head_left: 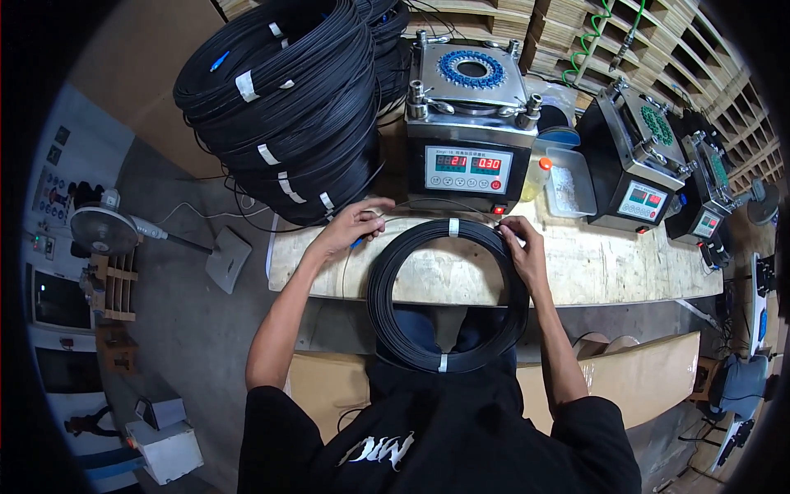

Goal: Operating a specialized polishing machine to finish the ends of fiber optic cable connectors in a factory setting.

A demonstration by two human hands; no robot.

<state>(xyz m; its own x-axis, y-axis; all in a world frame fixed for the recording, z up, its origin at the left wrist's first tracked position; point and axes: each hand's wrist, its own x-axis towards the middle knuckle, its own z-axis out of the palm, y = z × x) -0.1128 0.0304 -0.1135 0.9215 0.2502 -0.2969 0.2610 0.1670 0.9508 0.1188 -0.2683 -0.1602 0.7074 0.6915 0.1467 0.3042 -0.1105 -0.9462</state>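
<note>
A coil of black cable [380, 288], bound with white tape at its far and near sides, rests against the table edge and over my lap. Beyond its left side, my left hand [350, 232] has its index finger stretched out and the other fingers curled around a thin loose length of cable. A blue connector [357, 243] shows just below that palm. From there the loose cable [440, 200] arcs over to my right hand [524, 249], at the coil's far right. The right thumb and fingers pinch a dark piece of cable there; its tip is too small to make out.
Tall stacks of taped black cable coils [280, 107] stand at the back left. Directly ahead sits a metal machine [469, 123] with a lit red display. A clear plastic tray [570, 185], a bottle with an orange cap [539, 177] and more machines [642, 156] line the right.
</note>
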